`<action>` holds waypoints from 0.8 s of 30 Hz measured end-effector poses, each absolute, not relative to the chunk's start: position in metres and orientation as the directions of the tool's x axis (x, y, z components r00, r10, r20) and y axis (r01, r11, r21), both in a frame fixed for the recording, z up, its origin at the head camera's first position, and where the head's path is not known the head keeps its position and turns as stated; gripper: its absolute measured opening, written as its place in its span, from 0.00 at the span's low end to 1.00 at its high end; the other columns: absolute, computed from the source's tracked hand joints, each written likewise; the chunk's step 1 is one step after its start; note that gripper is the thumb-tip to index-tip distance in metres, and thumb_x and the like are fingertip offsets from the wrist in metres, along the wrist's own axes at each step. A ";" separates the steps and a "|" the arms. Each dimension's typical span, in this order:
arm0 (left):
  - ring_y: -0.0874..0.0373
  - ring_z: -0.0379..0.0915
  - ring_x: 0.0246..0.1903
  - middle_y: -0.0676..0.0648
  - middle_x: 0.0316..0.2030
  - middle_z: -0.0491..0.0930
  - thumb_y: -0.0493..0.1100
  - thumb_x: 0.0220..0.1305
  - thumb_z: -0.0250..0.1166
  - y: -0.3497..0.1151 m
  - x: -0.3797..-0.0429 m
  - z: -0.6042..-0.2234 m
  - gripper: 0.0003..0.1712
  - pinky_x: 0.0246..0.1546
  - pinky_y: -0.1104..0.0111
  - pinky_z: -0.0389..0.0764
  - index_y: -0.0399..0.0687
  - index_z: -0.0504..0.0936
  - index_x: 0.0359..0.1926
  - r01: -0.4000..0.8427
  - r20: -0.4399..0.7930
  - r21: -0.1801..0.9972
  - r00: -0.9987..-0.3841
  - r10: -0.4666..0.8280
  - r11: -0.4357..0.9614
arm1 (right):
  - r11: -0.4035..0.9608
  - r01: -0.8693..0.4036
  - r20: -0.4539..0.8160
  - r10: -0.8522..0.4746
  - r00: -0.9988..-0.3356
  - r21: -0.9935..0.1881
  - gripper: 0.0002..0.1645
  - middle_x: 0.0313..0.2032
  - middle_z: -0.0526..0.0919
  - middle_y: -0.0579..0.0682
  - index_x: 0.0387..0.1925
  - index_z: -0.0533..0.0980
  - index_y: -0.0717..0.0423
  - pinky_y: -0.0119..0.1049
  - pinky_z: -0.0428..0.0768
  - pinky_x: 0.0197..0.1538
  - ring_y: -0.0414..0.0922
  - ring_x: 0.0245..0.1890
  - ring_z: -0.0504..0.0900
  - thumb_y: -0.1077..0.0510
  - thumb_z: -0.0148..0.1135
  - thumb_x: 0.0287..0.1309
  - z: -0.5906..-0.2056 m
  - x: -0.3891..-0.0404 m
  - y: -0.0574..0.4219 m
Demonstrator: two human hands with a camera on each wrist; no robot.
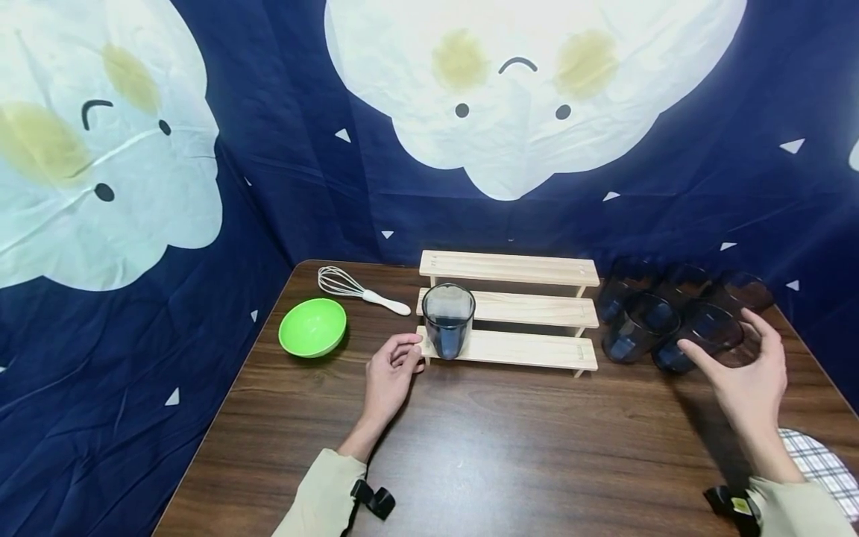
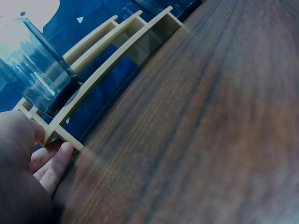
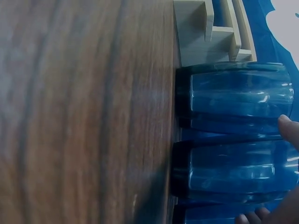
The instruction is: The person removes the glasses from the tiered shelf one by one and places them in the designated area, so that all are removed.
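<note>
My left hand (image 1: pixel 391 379) grips the left end of the lowest step of a three-step wooden rack (image 1: pixel 523 347), its thumb above and fingers below in the left wrist view. On that step, close beside the hand, one dark tinted glass (image 1: pixel 448 325) stands upright. At the right, several more of these glasses stand on the table in two rows. My right hand (image 1: pixel 754 377) is at the front-right glass (image 1: pixel 679 352), thumb and fingers spread wide about its rim. The right wrist view shows the thumb near that glass (image 3: pixel 233 168) and the neighbouring front glass (image 3: pixel 238 95).
Left of the rack, a green bowl (image 1: pixel 312 328) and a white whisk (image 1: pixel 382 300) lie on the brown wooden table (image 1: pixel 496 447). A checked round cloth or plate (image 1: pixel 822 466) is partly behind my right forearm. A dark blue patterned curtain (image 1: pixel 302 149) hangs along the table's back.
</note>
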State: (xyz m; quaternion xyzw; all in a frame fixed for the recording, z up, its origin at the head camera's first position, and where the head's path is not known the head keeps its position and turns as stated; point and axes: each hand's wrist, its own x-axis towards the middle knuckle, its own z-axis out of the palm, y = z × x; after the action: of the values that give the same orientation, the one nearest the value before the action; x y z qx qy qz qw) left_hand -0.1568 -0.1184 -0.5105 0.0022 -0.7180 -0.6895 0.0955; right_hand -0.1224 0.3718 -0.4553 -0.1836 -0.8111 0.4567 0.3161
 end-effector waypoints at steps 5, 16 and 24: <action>0.57 0.90 0.40 0.32 0.43 0.91 0.28 0.77 0.68 -0.118 -0.157 -0.510 0.09 0.43 0.67 0.97 0.32 0.88 0.54 0.129 0.134 0.991 -0.982 -0.134 0.044 | 0.549 -0.066 0.439 0.584 -0.683 -0.833 0.57 0.60 0.73 0.26 0.78 0.73 0.41 0.17 0.75 0.66 0.28 0.61 0.73 0.65 0.89 0.47 -0.452 -0.119 0.366; 0.53 0.91 0.41 0.33 0.43 0.91 0.29 0.77 0.68 -0.119 -0.156 -0.510 0.09 0.42 0.68 0.97 0.32 0.88 0.53 0.127 0.134 0.990 -0.981 -0.139 0.054 | 0.660 -0.263 0.672 0.498 -0.547 -0.703 0.54 0.65 0.72 0.26 0.76 0.76 0.54 0.24 0.67 0.69 0.28 0.68 0.68 0.56 0.89 0.45 -0.433 -0.113 0.341; 0.53 0.91 0.41 0.33 0.43 0.91 0.29 0.77 0.68 -0.119 -0.155 -0.509 0.09 0.43 0.68 0.97 0.33 0.88 0.54 0.128 0.135 0.990 -0.982 -0.135 0.056 | 0.620 -0.390 0.714 0.443 -0.542 -0.681 0.52 0.67 0.75 0.31 0.74 0.75 0.64 0.28 0.70 0.75 0.35 0.71 0.70 0.56 0.85 0.48 -0.408 -0.105 0.305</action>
State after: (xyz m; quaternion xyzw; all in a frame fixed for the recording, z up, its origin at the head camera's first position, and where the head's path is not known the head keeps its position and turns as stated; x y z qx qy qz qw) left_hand -0.1554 -0.1189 -0.5089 0.0023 -0.7203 -0.6871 0.0957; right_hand -0.1046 0.3046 -0.4076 -0.0174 -0.7625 0.4355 0.4781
